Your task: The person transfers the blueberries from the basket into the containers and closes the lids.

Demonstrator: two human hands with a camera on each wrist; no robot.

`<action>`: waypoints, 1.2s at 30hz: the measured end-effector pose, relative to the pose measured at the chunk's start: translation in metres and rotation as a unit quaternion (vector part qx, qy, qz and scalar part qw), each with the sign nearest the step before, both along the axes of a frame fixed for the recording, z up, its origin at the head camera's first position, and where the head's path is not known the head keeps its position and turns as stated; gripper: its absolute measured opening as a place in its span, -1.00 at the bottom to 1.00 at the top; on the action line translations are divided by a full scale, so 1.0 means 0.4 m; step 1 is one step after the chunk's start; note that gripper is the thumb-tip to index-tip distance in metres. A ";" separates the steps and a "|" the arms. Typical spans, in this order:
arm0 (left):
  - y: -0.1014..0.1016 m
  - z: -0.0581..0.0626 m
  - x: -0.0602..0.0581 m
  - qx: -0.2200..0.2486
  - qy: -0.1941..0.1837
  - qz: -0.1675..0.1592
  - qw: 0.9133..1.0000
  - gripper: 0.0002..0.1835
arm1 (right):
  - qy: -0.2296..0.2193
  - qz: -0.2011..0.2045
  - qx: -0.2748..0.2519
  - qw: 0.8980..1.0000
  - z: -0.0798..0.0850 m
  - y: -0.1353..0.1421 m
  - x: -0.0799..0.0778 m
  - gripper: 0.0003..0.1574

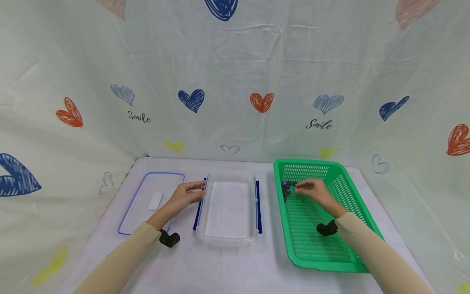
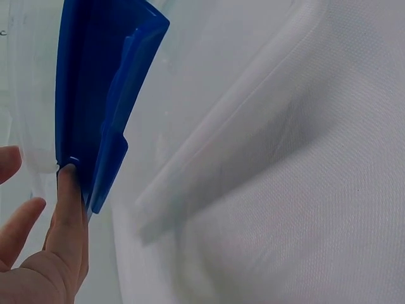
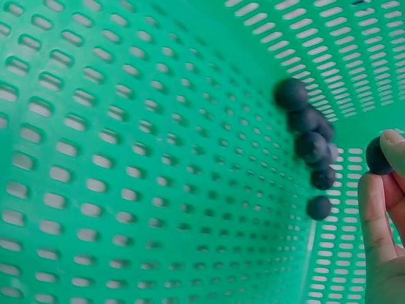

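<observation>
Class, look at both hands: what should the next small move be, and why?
Probably, the right hand should lift its dark berry out of the basket and over the box: it pinches the berry between thumb and finger, the box stands uncovered with its lid lying beside it, and the left hand is at the box's blue flap.

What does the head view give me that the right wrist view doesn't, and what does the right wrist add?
Only the head view shows the clear rectangular plastic container with blue side flaps, the flat clear lid with a blue rim, the left hand at the container's left flap, and the heart-printed white curtain.

Only the right wrist view plainly shows fingers pinching one dark round fruit; from the head, that grip is too small to confirm.

Both show the green perforated plastic basket, the right hand and the other dark round fruits.
</observation>
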State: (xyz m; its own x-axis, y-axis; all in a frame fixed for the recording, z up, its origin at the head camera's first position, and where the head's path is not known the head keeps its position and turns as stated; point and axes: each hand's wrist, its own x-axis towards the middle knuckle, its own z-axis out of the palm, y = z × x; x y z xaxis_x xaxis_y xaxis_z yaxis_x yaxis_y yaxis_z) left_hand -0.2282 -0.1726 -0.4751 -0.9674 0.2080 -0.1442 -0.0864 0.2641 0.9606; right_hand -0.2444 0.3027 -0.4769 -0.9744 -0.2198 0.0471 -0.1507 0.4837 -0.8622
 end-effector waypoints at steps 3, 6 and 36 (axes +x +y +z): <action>-0.002 0.001 -0.001 -0.003 -0.002 0.000 1.000 -0.44 | 0.001 -0.008 -0.009 1.000 0.015 0.005 0.001 -0.61; -0.003 0.004 0.002 -0.005 -0.001 -0.002 1.000 -0.44 | 0.001 -0.015 -0.015 1.000 0.031 0.009 0.002 -0.56; -0.007 0.012 0.001 0.010 -0.006 -0.019 1.000 -0.40 | -0.022 -0.008 -0.022 0.999 0.198 -0.062 -0.004 -0.37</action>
